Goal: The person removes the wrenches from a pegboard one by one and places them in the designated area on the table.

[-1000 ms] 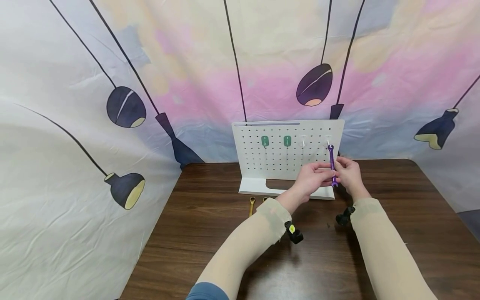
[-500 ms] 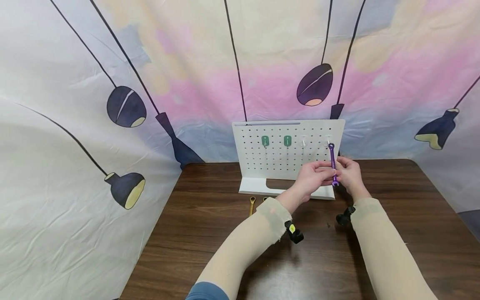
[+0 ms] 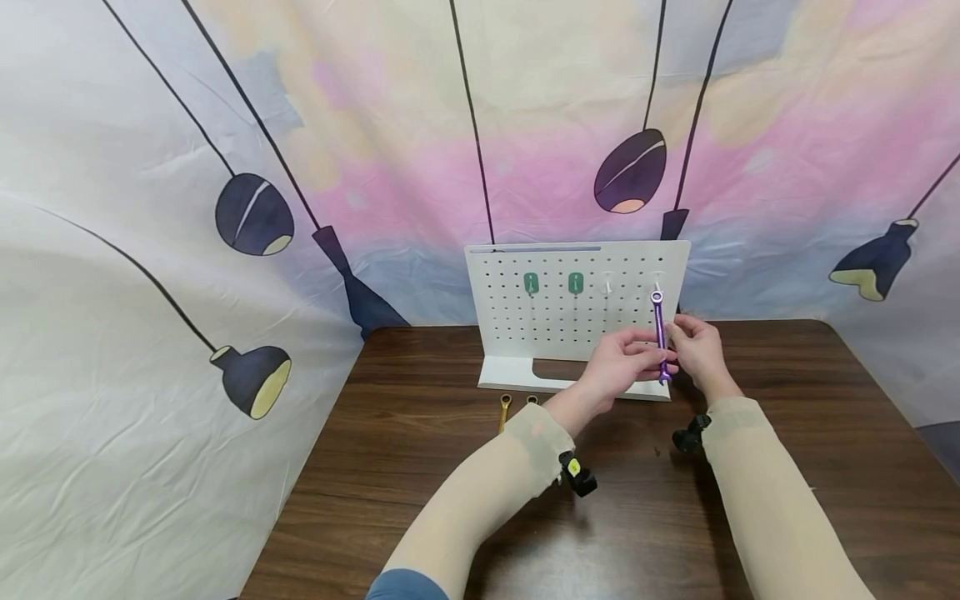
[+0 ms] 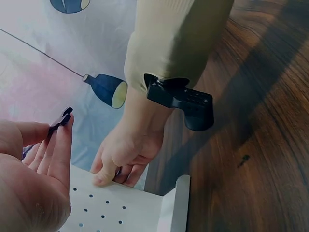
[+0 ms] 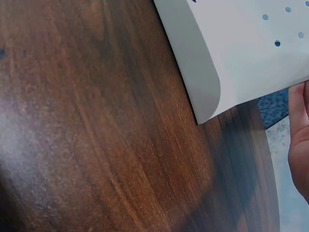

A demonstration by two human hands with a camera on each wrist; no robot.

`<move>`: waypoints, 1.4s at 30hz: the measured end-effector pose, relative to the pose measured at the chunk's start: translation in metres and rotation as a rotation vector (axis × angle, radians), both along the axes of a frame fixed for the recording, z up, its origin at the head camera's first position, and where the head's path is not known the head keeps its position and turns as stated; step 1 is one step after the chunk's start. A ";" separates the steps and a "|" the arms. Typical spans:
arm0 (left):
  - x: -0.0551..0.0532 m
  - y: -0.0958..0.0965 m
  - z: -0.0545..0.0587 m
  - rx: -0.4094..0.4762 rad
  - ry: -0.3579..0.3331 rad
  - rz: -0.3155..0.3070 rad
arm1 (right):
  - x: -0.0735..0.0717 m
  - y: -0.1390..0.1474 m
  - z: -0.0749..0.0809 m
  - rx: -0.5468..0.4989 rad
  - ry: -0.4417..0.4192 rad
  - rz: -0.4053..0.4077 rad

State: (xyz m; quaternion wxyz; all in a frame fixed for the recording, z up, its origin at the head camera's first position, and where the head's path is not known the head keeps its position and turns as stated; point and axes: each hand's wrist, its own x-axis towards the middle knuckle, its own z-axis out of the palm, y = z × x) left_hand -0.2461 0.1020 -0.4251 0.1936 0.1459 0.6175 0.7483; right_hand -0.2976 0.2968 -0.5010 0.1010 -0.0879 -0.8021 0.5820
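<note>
My left hand pinches a purple combination wrench between thumb and fingers, in front of the right part of a white pegboard. The wrench stands nearly upright, ring end on top. In the head view that ring overlaps the lower part of a white hook on the board. From the left wrist, the wrench shows dark along the fingers. My right hand grips the board's right edge; in the left wrist view its thumb lies over that edge. The right wrist view shows only part of this hand.
Two green hooks and another white hook sit in a row on the board. Gold wrenches lie on the brown wooden table, partly hidden behind my left forearm. A painted cloth hangs behind.
My left hand has shifted slightly down and left with the wrench, and the ring end now faces me more. The right hand keeps its place at the board's edge.
</note>
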 end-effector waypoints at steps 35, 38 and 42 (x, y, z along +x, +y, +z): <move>0.048 -0.072 -0.091 -0.128 -0.158 -0.071 | -0.004 -0.002 -0.002 -0.042 -0.020 0.016; 0.053 -0.079 -0.096 -0.144 -0.163 -0.068 | -0.004 -0.002 -0.002 -0.047 -0.017 0.019; 0.055 -0.087 -0.098 -0.177 -0.170 -0.040 | -0.005 -0.001 -0.003 -0.047 -0.013 0.013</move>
